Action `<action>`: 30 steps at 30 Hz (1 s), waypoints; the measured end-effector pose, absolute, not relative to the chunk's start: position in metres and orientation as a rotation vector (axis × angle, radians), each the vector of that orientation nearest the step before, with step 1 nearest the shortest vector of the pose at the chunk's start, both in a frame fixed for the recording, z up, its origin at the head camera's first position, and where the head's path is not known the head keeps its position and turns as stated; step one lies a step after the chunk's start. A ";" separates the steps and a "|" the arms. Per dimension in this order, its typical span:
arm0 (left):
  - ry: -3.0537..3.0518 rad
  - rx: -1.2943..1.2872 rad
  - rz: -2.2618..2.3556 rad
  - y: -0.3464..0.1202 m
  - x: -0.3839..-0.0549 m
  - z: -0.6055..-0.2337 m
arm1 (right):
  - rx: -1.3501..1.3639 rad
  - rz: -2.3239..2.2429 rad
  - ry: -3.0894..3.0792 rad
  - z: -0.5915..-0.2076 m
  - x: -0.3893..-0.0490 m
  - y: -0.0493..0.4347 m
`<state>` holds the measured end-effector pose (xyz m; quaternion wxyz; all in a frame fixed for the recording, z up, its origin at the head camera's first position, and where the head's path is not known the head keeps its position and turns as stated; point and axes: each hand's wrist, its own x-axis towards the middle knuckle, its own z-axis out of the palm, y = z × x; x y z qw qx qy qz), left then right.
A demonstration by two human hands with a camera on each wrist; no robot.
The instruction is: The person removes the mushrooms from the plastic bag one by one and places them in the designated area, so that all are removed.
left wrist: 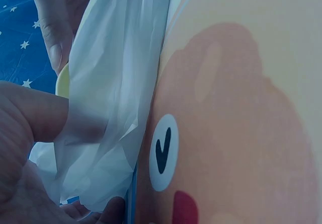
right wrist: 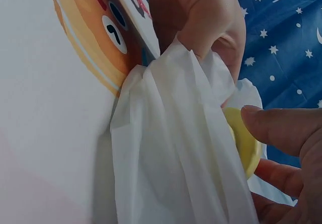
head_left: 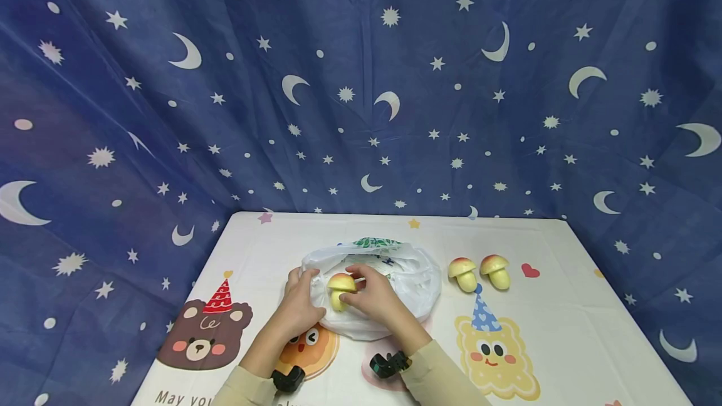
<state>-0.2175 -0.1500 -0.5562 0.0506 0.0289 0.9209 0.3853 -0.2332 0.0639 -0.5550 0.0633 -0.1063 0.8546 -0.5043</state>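
A white plastic bag (head_left: 420, 287) lies on the table with its mouth spread wide and green print along its far side. My left hand (head_left: 301, 307) grips the bag's left edge; in the left wrist view its thumb (left wrist: 40, 113) goes in behind the thin film. Between the thumb and fingers of my right hand (head_left: 376, 298) is a toy mushroom (head_left: 341, 282) with a yellow stem and a yellow-red cap, held at the bag's mouth. The right wrist view shows the mushroom's yellow side (right wrist: 245, 143), partly hidden by the bag's film.
Two more toy mushrooms, a left one (head_left: 462, 274) and a right one (head_left: 496, 272), lie to the right of the bag. The table's white cloth (head_left: 581, 331) carries printed cartoon figures. A blue curtain (head_left: 361, 111) with moons and stars hangs behind and at the sides.
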 end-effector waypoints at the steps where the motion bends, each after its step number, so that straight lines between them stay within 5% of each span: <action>1: 2.805 0.088 1.171 -0.150 -0.218 -0.557 | -0.323 -1.515 2.588 -0.555 -0.234 0.063; 30: 2.804 0.092 1.187 -0.151 -0.218 -0.556 | -0.266 -1.475 2.659 -0.555 -0.244 0.049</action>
